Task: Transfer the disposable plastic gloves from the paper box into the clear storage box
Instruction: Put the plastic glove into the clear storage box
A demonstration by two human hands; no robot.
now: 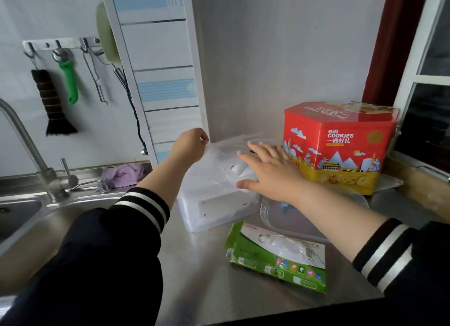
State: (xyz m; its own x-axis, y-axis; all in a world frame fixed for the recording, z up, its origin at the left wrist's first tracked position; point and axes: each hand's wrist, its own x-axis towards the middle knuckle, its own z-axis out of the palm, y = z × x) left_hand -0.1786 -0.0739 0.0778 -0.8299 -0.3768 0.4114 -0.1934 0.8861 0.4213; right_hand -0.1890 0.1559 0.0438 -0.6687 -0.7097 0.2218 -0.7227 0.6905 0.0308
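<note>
Clear box (214,204) holds gloves (226,165); right hand (267,172) presses them flat, fingers spread; left hand (192,143) pinches their edge beside it.

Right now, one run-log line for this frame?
stage: filling | left hand: pinching gloves | right hand: flat, pressing gloves into clear storage box | paper box: on counter, in front

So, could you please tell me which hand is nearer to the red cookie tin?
The right. The right hand lies flat on the plastic gloves, its fingers almost reaching the cookie tin. The left hand pinches the gloves at the storage box's far-left corner.
</note>
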